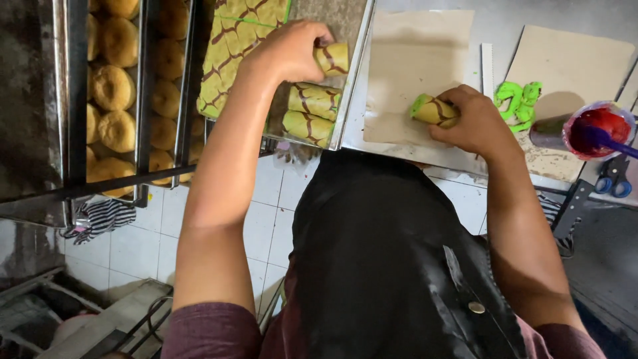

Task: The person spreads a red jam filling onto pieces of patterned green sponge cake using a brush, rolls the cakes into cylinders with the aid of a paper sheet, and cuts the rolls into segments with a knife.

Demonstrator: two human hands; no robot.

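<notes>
Fingers of the left hand (292,52) are curling round a small roll (332,58) of green-and-yellow striped cake, hiding most of it, and are holding it over the tray (352,80). Two more rolls (311,112) are lying in the tray just below that hand, and a flat striped sheet (232,53) is filling the tray's far side, cut off at the top edge. The right hand (475,123) is gripping another roll (433,110) right of the tray, on brown paper (412,60) spread over the worktop (505,26); only the roll's green end is showing. Further right of the tray, green scraps (518,98) are lying beside a cup (595,129) of red filling, with blue scissors (613,185) partly hidden under it. Left of the tray, buns (113,86) are sitting on racks behind bars. A black apron (392,266) is blocking the floor below.
</notes>
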